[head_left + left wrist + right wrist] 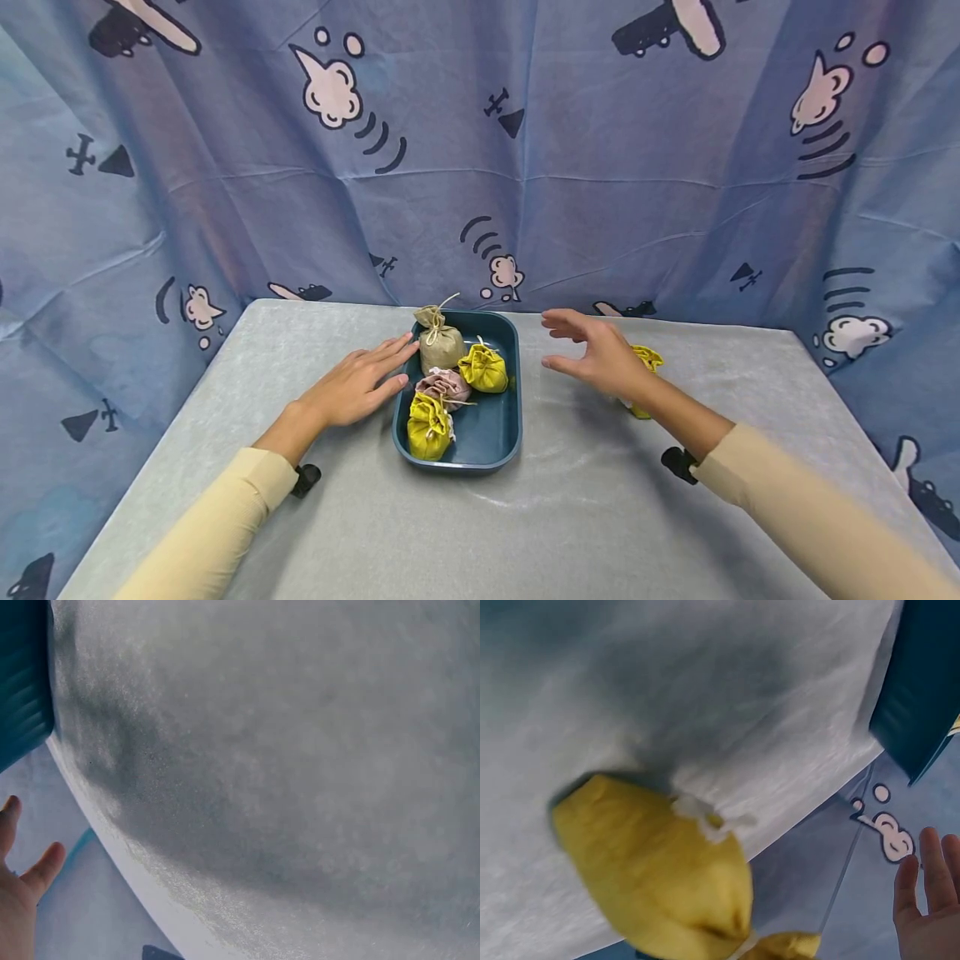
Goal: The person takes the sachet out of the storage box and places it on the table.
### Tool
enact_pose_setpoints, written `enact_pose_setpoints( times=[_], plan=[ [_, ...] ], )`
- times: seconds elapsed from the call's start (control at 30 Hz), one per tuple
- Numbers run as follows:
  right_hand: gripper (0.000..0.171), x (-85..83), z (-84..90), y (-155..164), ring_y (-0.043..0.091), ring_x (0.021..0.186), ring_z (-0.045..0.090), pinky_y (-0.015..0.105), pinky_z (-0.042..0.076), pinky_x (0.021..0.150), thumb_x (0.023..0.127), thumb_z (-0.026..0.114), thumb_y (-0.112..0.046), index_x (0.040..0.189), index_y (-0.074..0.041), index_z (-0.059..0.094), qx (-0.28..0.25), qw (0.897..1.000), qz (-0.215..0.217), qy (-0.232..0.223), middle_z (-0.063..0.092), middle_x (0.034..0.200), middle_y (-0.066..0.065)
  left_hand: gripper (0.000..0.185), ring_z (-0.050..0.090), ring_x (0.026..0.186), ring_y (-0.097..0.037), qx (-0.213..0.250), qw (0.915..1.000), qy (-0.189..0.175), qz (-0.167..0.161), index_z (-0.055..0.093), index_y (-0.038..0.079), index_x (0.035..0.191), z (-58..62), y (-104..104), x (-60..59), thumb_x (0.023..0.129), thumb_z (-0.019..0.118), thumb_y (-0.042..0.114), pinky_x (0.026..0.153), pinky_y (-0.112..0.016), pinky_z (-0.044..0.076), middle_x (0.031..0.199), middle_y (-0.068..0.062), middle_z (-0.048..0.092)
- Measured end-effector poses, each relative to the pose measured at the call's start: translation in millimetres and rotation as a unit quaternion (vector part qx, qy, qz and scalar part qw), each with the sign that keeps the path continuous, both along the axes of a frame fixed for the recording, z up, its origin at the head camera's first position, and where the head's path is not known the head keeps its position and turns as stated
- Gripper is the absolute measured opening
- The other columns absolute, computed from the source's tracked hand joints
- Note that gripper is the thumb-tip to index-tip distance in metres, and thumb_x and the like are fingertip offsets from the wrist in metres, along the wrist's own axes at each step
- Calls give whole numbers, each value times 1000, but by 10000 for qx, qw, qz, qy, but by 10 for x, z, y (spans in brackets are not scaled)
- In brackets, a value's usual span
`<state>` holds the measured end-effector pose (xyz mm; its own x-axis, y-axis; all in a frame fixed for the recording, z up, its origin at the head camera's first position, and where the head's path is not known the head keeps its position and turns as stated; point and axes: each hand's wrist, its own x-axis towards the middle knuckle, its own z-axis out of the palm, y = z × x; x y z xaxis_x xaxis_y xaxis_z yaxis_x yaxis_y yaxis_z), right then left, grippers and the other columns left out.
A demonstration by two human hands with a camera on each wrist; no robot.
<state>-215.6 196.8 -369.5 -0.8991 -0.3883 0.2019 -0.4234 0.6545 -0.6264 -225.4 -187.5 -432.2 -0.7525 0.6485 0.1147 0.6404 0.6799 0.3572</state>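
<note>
- Grey table [585,517], bearing a blue tray [483,433].
- Left hand [358,383], fingers outstretched, apparently touching the tray's left rim.
- Right hand [597,354], empty, thumb and fingers wide apart.
- Four pouches [483,369] inside the tray; another yellow pouch [660,870] partly behind the right wrist.

Beige bag [443,348], pink bag [446,387], 2 yel. bags [486,371] in tray [489,429], 3rd yel. bag [660,862] to R.

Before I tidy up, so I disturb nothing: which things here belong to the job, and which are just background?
Likely in the job:
- blue tray, left hand at its rim
- beige pouch, pink pouch, two yellow pouches inside it
- lone yellow pouch outside, near right hand

Likely background:
- patterned curtain
- table
</note>
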Motion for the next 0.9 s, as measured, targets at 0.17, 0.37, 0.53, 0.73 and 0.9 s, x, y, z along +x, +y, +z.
enact_pose_setpoints(
  times=[0.17,0.37,0.53,0.73,0.9],
  plan=[
    [62,-16,-15,-128,28,118,63,49,49,97,82,84,-14,137,-8,56,-67,9998,204,54,63,133,11,57,30,146,-34,13,10000,16,19,31,16,158,5,0,3,108,36,42,110,-57,32,164,-8,23],
    [65,-11,-66,-275,27,117,64,48,50,96,81,84,-12,139,-7,56,-116,9993,338,68,64,132,11,57,29,146,-34,15,10000,12,18,31,17,158,10,1,8,108,37,42,110,-58,31,164,-7,23],
    [67,-4,-95,-378,27,121,61,48,49,97,81,84,-12,140,-6,54,-119,9989,441,-56,62,135,11,57,29,146,-34,15,10000,6,23,30,17,158,9,-2,14,108,37,43,111,-58,31,164,-7,22],
    [67,-15,-123,-484,26,125,59,48,46,102,80,85,-13,139,-8,56,-142,9979,554,-295,61,138,9,57,29,146,-34,56,10000,-6,25,30,17,158,7,-4,16,108,37,43,110,-57,31,164,-6,22],
    [68,-21,-132,-558,26,127,57,48,45,104,80,85,-13,141,-9,54,-18,9970,656,-413,59,140,8,57,29,147,-33,55,10000,-20,20,30,18,158,1,-5,13,108,36,43,111,-59,31,164,-6,22]
  ],
)
